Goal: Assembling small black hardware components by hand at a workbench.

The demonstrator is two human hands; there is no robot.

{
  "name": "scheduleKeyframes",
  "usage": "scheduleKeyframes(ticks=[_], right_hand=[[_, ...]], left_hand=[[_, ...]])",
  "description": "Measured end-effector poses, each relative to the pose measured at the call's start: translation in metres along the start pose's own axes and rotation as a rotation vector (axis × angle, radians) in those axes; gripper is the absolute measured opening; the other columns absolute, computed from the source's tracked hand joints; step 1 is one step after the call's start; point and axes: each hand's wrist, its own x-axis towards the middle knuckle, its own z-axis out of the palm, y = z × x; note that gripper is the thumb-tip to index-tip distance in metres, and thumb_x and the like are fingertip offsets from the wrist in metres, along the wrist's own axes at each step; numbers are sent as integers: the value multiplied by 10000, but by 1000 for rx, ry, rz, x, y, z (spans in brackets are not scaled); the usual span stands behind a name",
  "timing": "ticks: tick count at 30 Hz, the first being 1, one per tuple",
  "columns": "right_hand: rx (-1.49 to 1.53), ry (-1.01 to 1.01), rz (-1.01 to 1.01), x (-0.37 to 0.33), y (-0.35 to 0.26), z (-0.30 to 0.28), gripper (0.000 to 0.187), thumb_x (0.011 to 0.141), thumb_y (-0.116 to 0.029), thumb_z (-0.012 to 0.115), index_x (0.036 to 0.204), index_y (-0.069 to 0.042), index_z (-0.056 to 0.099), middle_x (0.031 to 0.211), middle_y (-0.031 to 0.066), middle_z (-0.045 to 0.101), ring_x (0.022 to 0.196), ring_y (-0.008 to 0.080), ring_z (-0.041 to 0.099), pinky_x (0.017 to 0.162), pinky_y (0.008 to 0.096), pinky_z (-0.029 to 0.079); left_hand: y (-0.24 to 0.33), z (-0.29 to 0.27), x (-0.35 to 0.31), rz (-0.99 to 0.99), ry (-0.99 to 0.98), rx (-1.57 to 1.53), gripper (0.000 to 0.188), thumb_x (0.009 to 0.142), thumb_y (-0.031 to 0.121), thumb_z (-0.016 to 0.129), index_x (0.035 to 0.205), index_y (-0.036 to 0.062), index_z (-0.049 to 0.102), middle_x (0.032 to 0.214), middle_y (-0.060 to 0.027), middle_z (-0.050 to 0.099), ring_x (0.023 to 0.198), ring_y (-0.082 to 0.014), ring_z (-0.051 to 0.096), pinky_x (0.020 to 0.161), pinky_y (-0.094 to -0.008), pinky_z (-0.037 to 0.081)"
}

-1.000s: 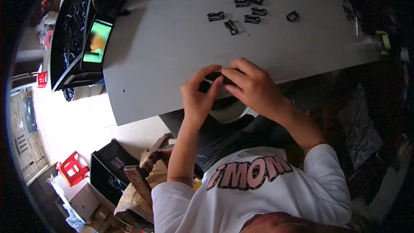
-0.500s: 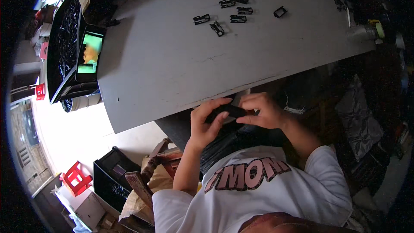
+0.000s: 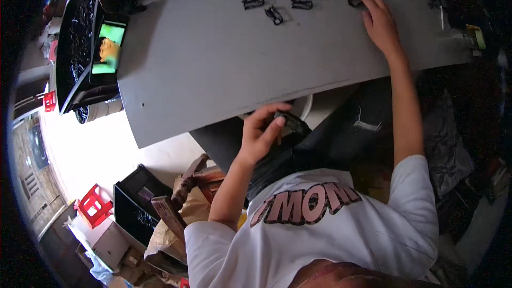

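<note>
Just below the table's front edge, my left hand (image 3: 258, 134) grips a long black plastic part (image 3: 295, 123) between thumb and fingers. My right hand (image 3: 382, 25) is stretched out over the grey table (image 3: 213, 69), its fingers extended. Under those fingertips lies a small black plastic frame piece (image 3: 355, 1), partly covered by them. Whether the fingers touch it or hover just above, I cannot tell. To the left of my right hand, several similar black plastic pieces (image 3: 302, 4) lie loosely grouped on the tabletop.
At the left a phone (image 3: 109, 48) with a lit screen leans against a black bin (image 3: 80, 48) full of dark parts. A clear jar (image 3: 469, 38) stands at the table's right end. Lower left are a wooden chair (image 3: 173, 229), another black bin (image 3: 136, 202) and a red stool (image 3: 95, 206).
My right hand has left the black part near my lap and reached up and right to the lone piece on the table. My left hand keeps hold of the black part.
</note>
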Motion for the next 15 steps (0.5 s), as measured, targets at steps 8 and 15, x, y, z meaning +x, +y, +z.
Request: scheduleKeyframes(ticks=[8,15], right_hand=[[342,-203,241,-21,-51,-4,299,899,-96,553,1195,-54,540,1114,107,575,926,225,595,745,304,479],[392,-111,202,-32,-59,2,209,892,-128,589,1057,0,607,954,78,565,773,145,574,633,243,450]], left_hand=[[8,1,1,21,38,-81,237,906,85,537,1130,15,573,806,-8,586,558,-42,494,484,-178,407],[-4,5,4,283,32,731,240,805,62,617,1044,38,613,925,-145,637,804,-289,635,705,-334,505]])
